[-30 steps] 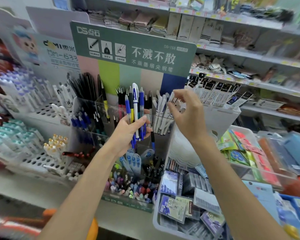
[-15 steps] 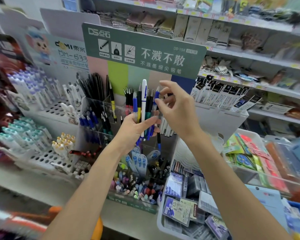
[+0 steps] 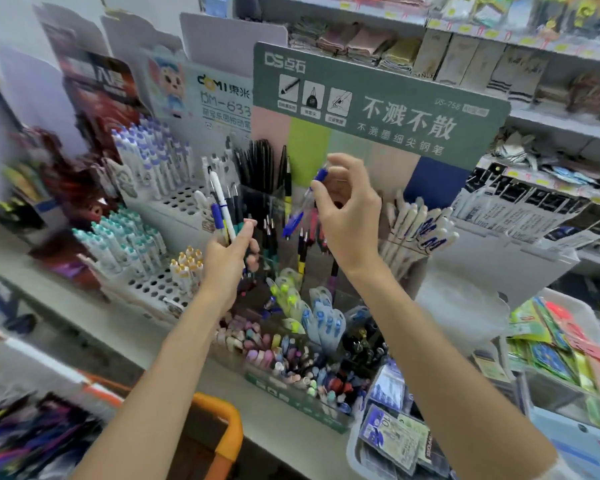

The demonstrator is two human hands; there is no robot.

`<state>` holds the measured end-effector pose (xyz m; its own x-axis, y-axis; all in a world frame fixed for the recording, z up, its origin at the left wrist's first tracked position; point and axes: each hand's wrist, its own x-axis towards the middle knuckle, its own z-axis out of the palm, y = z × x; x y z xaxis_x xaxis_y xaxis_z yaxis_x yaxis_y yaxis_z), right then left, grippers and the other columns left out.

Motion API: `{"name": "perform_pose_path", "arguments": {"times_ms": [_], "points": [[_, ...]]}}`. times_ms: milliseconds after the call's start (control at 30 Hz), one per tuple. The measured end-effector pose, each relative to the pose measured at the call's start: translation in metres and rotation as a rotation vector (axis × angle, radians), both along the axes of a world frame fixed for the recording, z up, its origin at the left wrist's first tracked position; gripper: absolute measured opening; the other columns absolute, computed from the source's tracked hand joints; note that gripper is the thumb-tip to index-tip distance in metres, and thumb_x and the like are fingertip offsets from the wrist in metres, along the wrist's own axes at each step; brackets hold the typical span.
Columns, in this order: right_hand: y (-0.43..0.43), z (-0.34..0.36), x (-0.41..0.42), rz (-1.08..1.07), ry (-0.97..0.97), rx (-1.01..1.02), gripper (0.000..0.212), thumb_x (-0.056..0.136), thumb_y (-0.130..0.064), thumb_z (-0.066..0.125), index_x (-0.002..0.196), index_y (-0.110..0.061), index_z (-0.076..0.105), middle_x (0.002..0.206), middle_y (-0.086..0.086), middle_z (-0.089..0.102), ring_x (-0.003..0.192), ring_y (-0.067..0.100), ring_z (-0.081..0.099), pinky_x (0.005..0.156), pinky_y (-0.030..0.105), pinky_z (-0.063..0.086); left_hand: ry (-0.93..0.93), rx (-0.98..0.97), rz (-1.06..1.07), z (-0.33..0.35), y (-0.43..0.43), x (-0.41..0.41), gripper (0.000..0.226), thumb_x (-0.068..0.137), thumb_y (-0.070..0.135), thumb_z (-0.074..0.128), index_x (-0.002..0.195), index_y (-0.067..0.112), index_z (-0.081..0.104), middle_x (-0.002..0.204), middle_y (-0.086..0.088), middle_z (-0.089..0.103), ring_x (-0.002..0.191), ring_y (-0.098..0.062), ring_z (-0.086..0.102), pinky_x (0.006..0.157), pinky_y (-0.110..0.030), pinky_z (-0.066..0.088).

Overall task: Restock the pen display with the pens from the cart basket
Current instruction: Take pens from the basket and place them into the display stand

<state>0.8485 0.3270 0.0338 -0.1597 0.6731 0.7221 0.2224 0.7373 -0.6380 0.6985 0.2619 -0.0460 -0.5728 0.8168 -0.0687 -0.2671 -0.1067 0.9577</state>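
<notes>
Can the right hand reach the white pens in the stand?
Probably yes. The right hand hovers just left of the white pens with nothing between them, but its fingers are busy pinching a blue pen.

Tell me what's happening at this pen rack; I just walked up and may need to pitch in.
A person is restocking the pen display. The left hand holds a bunch of pens upright in front of the clear compartments. The right hand pinches a single blue pen at its upper end, tilted with its tip down over the middle compartments. That pen is not yet in a slot, and the bunch remains to be sorted.
</notes>
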Motion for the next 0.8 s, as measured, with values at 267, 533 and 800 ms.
{"name": "perform_pose_path", "arguments": {"times_ms": [267,533,800], "points": [[0.012,-0.04,-0.064,0.125,-0.231,0.013,0.031,0.093,-0.005,0.066,0.122,-0.007,0.056,0.096,-0.001,0.062,0.083,0.015,0.063,0.081,0.03,0.055,-0.049,-0.015,0.045,-0.005,-0.021,-0.035,0.023,0.1,0.026,0.058,0.109,0.006,0.067,0.062,0.0,0.052,0.049,-0.014,0.039,0.044,-0.024,0.036],[0.021,-0.074,-0.074,0.084,-0.499,0.118,0.016,0.094,-0.014,0.067,0.108,-0.006,0.07,0.097,0.007,0.073,0.085,0.022,0.069,0.069,0.04,0.059,-0.077,0.024,-0.031,-0.006,-0.032,-0.042,0.026,0.102,0.024,0.052,0.114,0.003,0.063,0.071,-0.008,0.051,0.049,-0.014,0.038,0.045,-0.023,0.034],[0.009,-0.051,-0.062,0.106,-0.283,0.05,0.03,0.095,-0.009,0.061,0.125,-0.006,0.066,0.108,0.003,0.067,0.084,0.006,0.059,0.077,0.023,0.052,-0.064,0.067,-0.165,0.004,-0.033,-0.031,0.027,0.105,0.019,0.043,0.119,0.004,0.062,0.077,-0.009,0.063,0.056,-0.015,0.052,0.051,-0.024,0.044]]}}
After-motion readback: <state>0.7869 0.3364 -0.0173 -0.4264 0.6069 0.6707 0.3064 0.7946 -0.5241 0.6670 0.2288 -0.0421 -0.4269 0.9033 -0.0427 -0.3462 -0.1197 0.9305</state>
